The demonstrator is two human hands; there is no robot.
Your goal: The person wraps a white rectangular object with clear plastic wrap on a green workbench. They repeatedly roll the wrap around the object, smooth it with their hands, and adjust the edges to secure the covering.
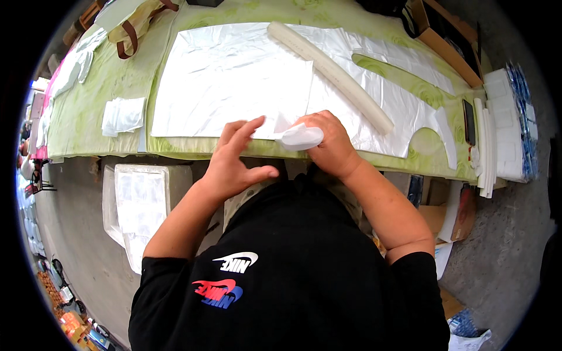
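My right hand (329, 140) is closed round a folded white plastic bag (300, 138), just above the table's near edge. To its left, my left hand (239, 159) is empty, its fingers and thumb spread apart. Beyond both hands, white plastic bags (234, 76) lie flat on the table, with handle cutouts toward the right. A long pale tube (333, 76) rests slantwise across them. A small folded white bundle (123, 116) lies on the left part of the table.
The table wears a green patterned cloth (88, 140). At its right end are a dark phone (469, 121), white rods (487, 146) and a stack of white packs (508, 126). An open cardboard box (451, 44) stands far right. Below the table at left sits a bag-filled container (143, 199).
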